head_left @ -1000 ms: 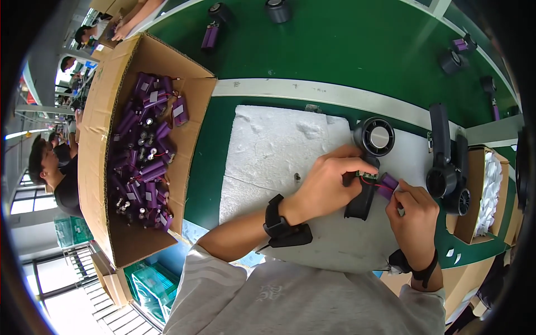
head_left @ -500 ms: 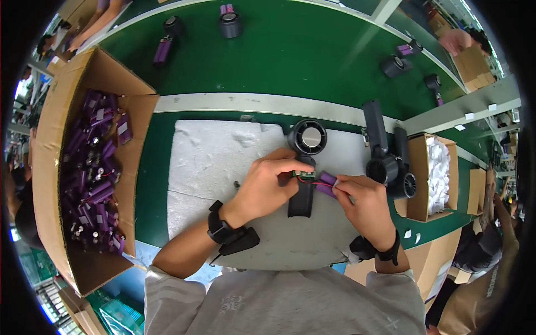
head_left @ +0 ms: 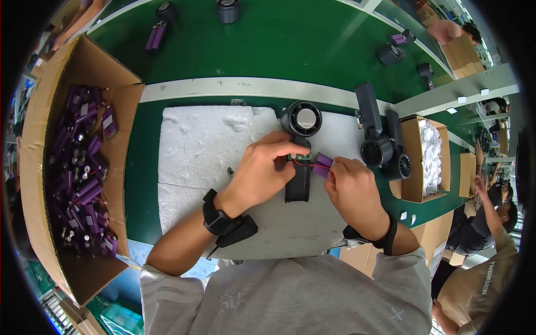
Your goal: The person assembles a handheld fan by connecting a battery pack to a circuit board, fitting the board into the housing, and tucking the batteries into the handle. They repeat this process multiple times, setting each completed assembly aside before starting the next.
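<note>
So a black handheld fan (head_left: pixel 301 134) is laid on the white foam pad (head_left: pixel 209 134), head pointing away from the person, and its upper handle is pinched between the left hand's (head_left: pixel 261 170) thumb and fingers, right by the little green circuit board (head_left: pixel 303 158). A purple battery pack (head_left: pixel 322 159), joined on by a red wire (head_left: pixel 318 166), is held just right of the handle with the right hand's (head_left: pixel 353 187) fingertips pressed together on its end; whether the wire is nipped in there too can't really be told, since the knuckles block it. Over on the left, a big cardboard box (head_left: pixel 34 173) is loaded with more purple packs (head_left: pixel 86 192). On the right of the green surface (head_left: pixel 144 125), two more black fans are parked beside a smaller box (head_left: pixel 406 170) stuffed with white slips (head_left: pixel 430 159).
</note>
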Available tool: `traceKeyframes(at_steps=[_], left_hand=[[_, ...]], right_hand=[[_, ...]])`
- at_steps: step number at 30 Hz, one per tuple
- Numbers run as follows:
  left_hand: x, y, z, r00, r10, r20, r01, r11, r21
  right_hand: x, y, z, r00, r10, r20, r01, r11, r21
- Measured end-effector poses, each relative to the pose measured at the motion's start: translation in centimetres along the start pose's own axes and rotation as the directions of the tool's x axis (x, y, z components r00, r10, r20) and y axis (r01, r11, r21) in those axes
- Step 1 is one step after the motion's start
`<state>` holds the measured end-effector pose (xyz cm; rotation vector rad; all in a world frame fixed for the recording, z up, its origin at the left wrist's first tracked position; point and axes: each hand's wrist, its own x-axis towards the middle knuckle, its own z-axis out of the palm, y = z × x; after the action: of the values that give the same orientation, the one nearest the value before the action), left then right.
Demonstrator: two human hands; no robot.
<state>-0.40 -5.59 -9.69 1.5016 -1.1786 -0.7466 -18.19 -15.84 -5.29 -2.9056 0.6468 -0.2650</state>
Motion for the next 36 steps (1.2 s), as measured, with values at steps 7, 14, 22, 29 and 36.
traceKeyframes(at_steps=[7, 14, 22, 29, 36], left_hand=[[-0.2, 0.0, 0.0, 0.998, 0.045, -0.043, -0.043, 0.999, 0.033], [-0.4, -0.3, 0.0, 0.995, 0.048, -0.086, -0.049, 0.999, -0.010], [-0.3, 0.6, 0.3, 0.999, 0.035, -0.026, -0.036, 0.998, -0.046], [-0.2, -0.6, -0.2, 0.999, 0.013, -0.046, -0.014, 1.000, -0.025], [-0.3, -0.3, -0.2, 1.000, 0.005, -0.031, -0.003, 0.997, 0.072]], right_hand=[[0.3, 1.3, -0.2, 0.995, 0.089, 0.039, -0.096, 0.971, 0.221], [1.0, 3.5, -2.8, 0.976, 0.115, 0.182, -0.186, 0.879, 0.439], [5.9, 10.5, -8.2, 0.800, 0.511, -0.314, -0.490, 0.859, 0.148], [2.8, 1.3, -2.9, 0.985, -0.081, 0.152, 0.041, 0.966, 0.254], [2.0, 2.7, -0.3, 0.946, -0.082, 0.315, -0.095, 0.856, 0.508]])
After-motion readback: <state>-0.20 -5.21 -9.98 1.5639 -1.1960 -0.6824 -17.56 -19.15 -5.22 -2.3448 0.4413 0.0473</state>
